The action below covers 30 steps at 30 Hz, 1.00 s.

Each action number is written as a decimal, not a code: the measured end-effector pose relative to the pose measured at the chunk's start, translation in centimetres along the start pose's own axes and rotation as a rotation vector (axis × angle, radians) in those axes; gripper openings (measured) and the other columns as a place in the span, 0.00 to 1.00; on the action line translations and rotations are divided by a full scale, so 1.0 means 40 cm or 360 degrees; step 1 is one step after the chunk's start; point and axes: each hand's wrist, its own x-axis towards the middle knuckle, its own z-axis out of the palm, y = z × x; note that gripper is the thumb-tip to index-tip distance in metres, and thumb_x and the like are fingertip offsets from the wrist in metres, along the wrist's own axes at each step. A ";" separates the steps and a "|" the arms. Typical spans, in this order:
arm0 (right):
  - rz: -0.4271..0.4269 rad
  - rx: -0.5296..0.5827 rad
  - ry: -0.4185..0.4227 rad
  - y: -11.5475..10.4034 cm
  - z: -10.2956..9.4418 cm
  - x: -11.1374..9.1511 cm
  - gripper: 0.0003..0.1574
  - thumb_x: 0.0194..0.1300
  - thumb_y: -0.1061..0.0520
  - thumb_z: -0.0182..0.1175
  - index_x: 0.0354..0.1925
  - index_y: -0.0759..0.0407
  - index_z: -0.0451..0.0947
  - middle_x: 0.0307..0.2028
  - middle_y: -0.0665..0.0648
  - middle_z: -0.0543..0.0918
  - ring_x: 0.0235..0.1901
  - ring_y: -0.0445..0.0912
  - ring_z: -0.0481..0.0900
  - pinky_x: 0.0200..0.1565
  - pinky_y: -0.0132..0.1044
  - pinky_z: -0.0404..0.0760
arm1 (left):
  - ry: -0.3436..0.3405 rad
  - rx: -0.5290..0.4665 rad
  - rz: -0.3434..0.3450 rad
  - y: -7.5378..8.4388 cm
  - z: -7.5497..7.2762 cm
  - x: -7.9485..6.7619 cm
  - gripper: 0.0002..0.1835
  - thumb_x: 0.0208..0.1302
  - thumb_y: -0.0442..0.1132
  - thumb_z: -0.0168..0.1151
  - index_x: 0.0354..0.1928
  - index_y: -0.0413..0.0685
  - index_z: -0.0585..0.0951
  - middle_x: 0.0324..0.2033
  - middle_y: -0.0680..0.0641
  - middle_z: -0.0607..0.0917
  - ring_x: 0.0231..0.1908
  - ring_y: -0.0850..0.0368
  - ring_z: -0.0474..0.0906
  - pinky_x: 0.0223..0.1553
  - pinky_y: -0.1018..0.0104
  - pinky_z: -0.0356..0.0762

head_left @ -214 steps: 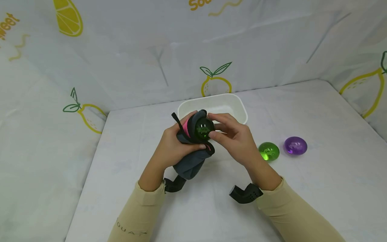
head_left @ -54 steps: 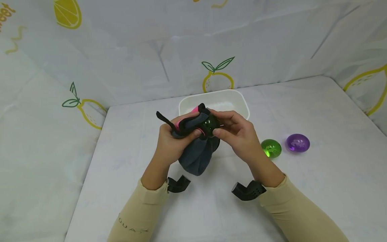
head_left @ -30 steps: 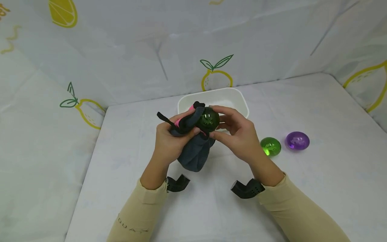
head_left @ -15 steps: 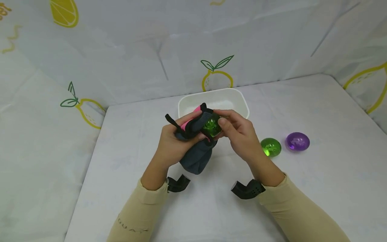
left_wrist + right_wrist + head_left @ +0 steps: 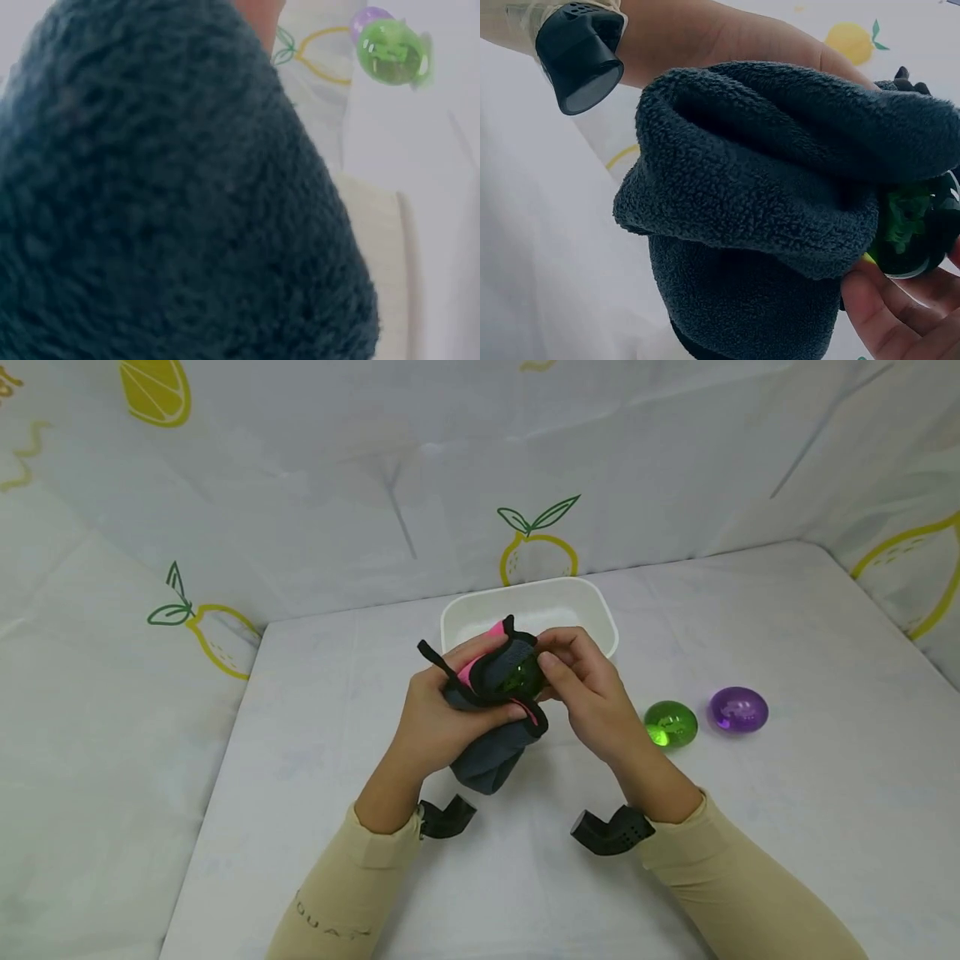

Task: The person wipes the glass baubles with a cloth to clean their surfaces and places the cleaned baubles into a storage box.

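Nearest us, two beige sleeves [image 5: 352,877] reach in over the white counter [image 5: 330,710], each wrist bearing a black device [image 5: 611,832]. We see the two hands close together: the left hand [image 5: 442,718] has its fingers and thumb wrapped round a grey-blue cloth [image 5: 487,760] with black edging and pink patches, while the right hand [image 5: 596,702] pinches a dark green ball [image 5: 522,678]. That ball sits partly covered in a fold of the cloth, between the hands, and the right wrist view lets us make out the cloth's fuzzy pile. To the right we find a light green ball [image 5: 672,724] on the counter, with a purple ball [image 5: 738,709] near it. Farther back, a white tray [image 5: 555,597] lies partly hidden behind the hands, and last comes a pale backdrop [image 5: 315,527] printed with lemons
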 end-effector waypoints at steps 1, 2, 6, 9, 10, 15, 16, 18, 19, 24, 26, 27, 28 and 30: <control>0.0005 0.0006 0.0001 0.000 0.000 -0.001 0.17 0.77 0.62 0.45 0.58 0.70 0.66 0.44 0.52 0.80 0.37 0.42 0.82 0.41 0.32 0.83 | 0.0015 -0.0001 0.0010 -0.001 0.000 0.001 0.36 0.44 0.32 0.81 0.59 0.55 0.81 0.56 0.53 0.83 0.59 0.60 0.77 0.63 0.61 0.71; 0.0005 0.0010 -0.0001 0.001 0.000 -0.001 0.16 0.76 0.63 0.45 0.57 0.71 0.66 0.44 0.51 0.80 0.37 0.42 0.82 0.41 0.31 0.83 | 0.0034 -0.0009 0.0020 -0.003 -0.001 0.002 0.34 0.44 0.32 0.80 0.59 0.53 0.82 0.56 0.53 0.83 0.59 0.59 0.77 0.63 0.61 0.71; -0.0009 0.0040 -0.0032 0.002 0.001 0.000 0.18 0.75 0.64 0.46 0.58 0.72 0.68 0.48 0.48 0.80 0.39 0.42 0.82 0.43 0.32 0.83 | 0.0110 -0.0038 0.0079 -0.009 -0.006 0.006 0.28 0.49 0.34 0.78 0.56 0.46 0.83 0.54 0.48 0.85 0.59 0.57 0.77 0.62 0.59 0.73; -0.0035 0.0059 -0.0057 0.004 0.002 0.000 0.19 0.74 0.67 0.46 0.60 0.73 0.68 0.51 0.46 0.81 0.41 0.41 0.82 0.45 0.32 0.83 | 0.0160 -0.0043 0.0117 -0.013 -0.008 0.006 0.26 0.51 0.39 0.78 0.54 0.43 0.84 0.53 0.45 0.85 0.60 0.56 0.77 0.62 0.58 0.73; -0.0045 0.0063 -0.0062 0.004 0.003 0.000 0.20 0.73 0.68 0.46 0.60 0.74 0.68 0.51 0.46 0.81 0.42 0.41 0.82 0.45 0.32 0.83 | 0.0172 -0.0043 0.0126 -0.014 -0.007 0.006 0.25 0.52 0.40 0.77 0.53 0.42 0.84 0.53 0.44 0.85 0.59 0.56 0.77 0.62 0.58 0.73; -0.0091 0.0065 -0.0120 0.010 0.004 -0.001 0.29 0.63 0.76 0.49 0.63 0.73 0.65 0.56 0.52 0.79 0.44 0.42 0.82 0.45 0.32 0.83 | 0.0220 -0.0062 0.0143 -0.019 -0.007 0.008 0.23 0.54 0.40 0.76 0.52 0.39 0.84 0.50 0.41 0.86 0.55 0.54 0.80 0.60 0.58 0.75; -0.0097 0.0042 -0.0129 0.012 0.005 -0.001 0.31 0.61 0.78 0.51 0.64 0.73 0.65 0.56 0.55 0.78 0.43 0.42 0.82 0.45 0.31 0.83 | 0.0227 -0.0066 0.0137 -0.019 -0.006 0.008 0.22 0.54 0.39 0.75 0.52 0.39 0.84 0.49 0.40 0.86 0.54 0.54 0.81 0.59 0.58 0.76; -0.0091 -0.0015 -0.0136 0.015 0.006 -0.001 0.36 0.57 0.79 0.56 0.65 0.72 0.65 0.56 0.61 0.77 0.43 0.42 0.82 0.45 0.31 0.83 | 0.0238 -0.0067 0.0120 -0.019 -0.006 0.008 0.21 0.55 0.37 0.75 0.52 0.39 0.84 0.48 0.40 0.87 0.51 0.53 0.83 0.57 0.58 0.77; -0.0083 -0.0051 -0.0130 0.015 0.006 -0.002 0.38 0.56 0.80 0.59 0.65 0.71 0.65 0.56 0.64 0.77 0.43 0.42 0.81 0.45 0.30 0.83 | 0.0242 -0.0066 0.0109 -0.019 -0.005 0.007 0.21 0.55 0.36 0.74 0.52 0.39 0.84 0.47 0.40 0.87 0.50 0.54 0.83 0.56 0.58 0.78; -0.0059 -0.0105 -0.0097 0.019 0.006 0.000 0.42 0.53 0.79 0.65 0.66 0.69 0.66 0.57 0.65 0.77 0.41 0.42 0.81 0.43 0.31 0.83 | 0.0256 -0.0046 0.0082 -0.020 -0.003 0.007 0.20 0.57 0.35 0.73 0.53 0.41 0.84 0.47 0.42 0.87 0.49 0.54 0.84 0.54 0.58 0.79; -0.0053 -0.0096 -0.0079 0.019 0.006 0.003 0.42 0.52 0.79 0.65 0.66 0.68 0.67 0.56 0.65 0.78 0.40 0.43 0.81 0.42 0.31 0.84 | 0.0264 -0.0040 0.0085 -0.023 -0.002 0.009 0.21 0.57 0.35 0.72 0.54 0.42 0.83 0.48 0.42 0.87 0.50 0.54 0.83 0.54 0.58 0.79; -0.0048 -0.0089 -0.0070 0.019 0.006 0.004 0.42 0.52 0.78 0.66 0.66 0.68 0.67 0.57 0.64 0.78 0.40 0.44 0.81 0.42 0.31 0.84 | 0.0268 -0.0039 0.0085 -0.025 -0.002 0.009 0.21 0.57 0.34 0.72 0.54 0.42 0.83 0.48 0.43 0.87 0.51 0.54 0.83 0.55 0.58 0.79; -0.0038 -0.0081 -0.0060 0.019 0.006 0.004 0.42 0.53 0.78 0.66 0.66 0.67 0.68 0.57 0.64 0.78 0.40 0.44 0.82 0.42 0.32 0.84 | 0.0273 -0.0034 0.0083 -0.027 -0.002 0.010 0.21 0.57 0.34 0.72 0.54 0.43 0.83 0.49 0.43 0.87 0.51 0.55 0.83 0.55 0.58 0.79; -0.0007 -0.0074 -0.0040 0.020 0.005 0.005 0.42 0.53 0.77 0.66 0.66 0.66 0.69 0.58 0.63 0.78 0.40 0.44 0.82 0.43 0.32 0.84 | 0.0282 -0.0023 0.0076 -0.030 -0.001 0.011 0.22 0.57 0.34 0.73 0.55 0.44 0.83 0.49 0.44 0.87 0.51 0.55 0.83 0.55 0.59 0.78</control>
